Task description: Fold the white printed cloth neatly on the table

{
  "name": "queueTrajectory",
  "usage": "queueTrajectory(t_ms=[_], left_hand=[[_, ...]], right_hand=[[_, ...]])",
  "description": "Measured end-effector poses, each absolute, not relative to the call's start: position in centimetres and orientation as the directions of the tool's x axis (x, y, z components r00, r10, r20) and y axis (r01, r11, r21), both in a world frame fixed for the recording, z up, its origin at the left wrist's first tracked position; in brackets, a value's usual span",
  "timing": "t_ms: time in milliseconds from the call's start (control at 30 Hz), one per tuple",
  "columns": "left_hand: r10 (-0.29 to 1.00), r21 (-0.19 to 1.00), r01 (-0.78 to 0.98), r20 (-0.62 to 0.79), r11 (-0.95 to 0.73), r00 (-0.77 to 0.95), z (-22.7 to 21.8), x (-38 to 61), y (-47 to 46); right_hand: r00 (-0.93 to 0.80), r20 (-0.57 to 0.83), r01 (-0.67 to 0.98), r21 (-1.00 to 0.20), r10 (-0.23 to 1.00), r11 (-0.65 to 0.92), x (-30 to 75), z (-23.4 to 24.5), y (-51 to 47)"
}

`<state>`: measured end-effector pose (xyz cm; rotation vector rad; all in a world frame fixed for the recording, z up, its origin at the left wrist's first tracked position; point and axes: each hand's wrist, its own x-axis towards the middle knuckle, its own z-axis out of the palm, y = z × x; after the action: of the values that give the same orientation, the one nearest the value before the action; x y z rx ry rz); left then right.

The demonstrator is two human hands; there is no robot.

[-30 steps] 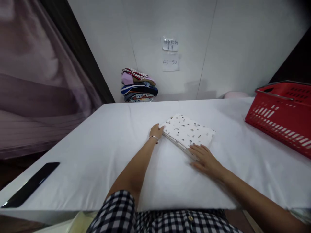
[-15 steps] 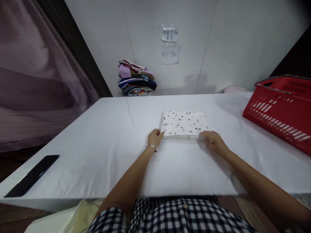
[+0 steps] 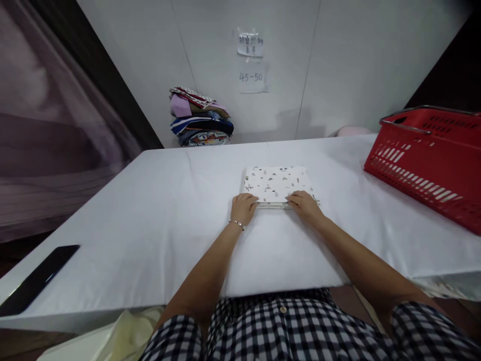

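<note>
A folded white cloth (image 3: pixel 276 183) with small printed motifs lies flat on the table in front of me. My left hand (image 3: pixel 244 208) is closed on its near left corner, thumb and fingers pinching the upper layers. Further right along the same near edge, my right hand (image 3: pixel 306 206) pinches the cloth too. Between the hands the top layer's edge sits slightly back, and lower folded layers show beneath it. My fingers partly cover both near corners.
The table (image 3: pixel 180 210) has a white cover. A red plastic basket (image 3: pixel 424 160) stands at the right, and a dark flat slab (image 3: pixel 39 278) lies near the left edge. Beyond the back edge is a stack of folded fabrics (image 3: pixel 201 123), with paper signs (image 3: pixel 252 77) on the wall.
My right hand has moved left along the near edge, closer to my left hand. The upper layer's edge is now pulled back from the layers below. The view has shifted slightly.
</note>
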<state>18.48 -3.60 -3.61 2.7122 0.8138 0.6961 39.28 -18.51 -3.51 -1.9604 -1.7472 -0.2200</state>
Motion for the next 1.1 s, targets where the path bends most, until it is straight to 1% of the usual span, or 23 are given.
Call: queueTrajectory(t_ms=[200,267,333,500,733,900,967,1100], left_hand=[[0.537,0.304,0.445,0.401,-0.842,0.742,-3.8,18.2,-3.4],[0.524,0.286,0.441,0.396,-0.851,0.754,-3.7,18.0,-3.3],[0.519,0.28,0.439,0.386,-0.854,0.763,-3.5,17.9,-3.2],[0.517,0.324,0.415,0.362,-0.85,0.776,-3.5,17.6,-3.2],[0.474,0.289,0.383,0.389,-0.877,0.79,-3.8,17.5,-3.0],[0.487,0.26,0.414,0.409,-0.873,0.771,-3.3,17.9,-3.0],[0.495,0.247,0.43,0.402,-0.868,0.77,-3.1,18.0,-3.1],[0.494,0.239,0.433,0.375,-0.869,0.784,-3.2,17.9,-3.4]], right_hand=[[0.147,0.555,0.975,-0.221,0.819,-0.026,38.6,-3.8,-18.9],[0.125,0.546,0.978,-0.208,0.829,-0.011,38.5,-3.9,-19.1],[0.097,0.508,0.98,-0.201,0.856,0.008,38.5,-4.0,-19.3],[0.08,0.469,0.978,-0.206,0.88,0.021,38.5,-4.1,-19.6],[0.067,0.478,0.987,-0.161,0.876,0.013,38.5,-4.4,-19.5],[0.1,0.519,0.991,-0.13,0.849,-0.038,38.5,-4.6,-19.1],[0.109,0.53,0.991,-0.123,0.841,-0.051,38.5,-4.7,-19.0],[0.083,0.506,0.992,-0.121,0.859,-0.025,38.4,-5.0,-18.9]])
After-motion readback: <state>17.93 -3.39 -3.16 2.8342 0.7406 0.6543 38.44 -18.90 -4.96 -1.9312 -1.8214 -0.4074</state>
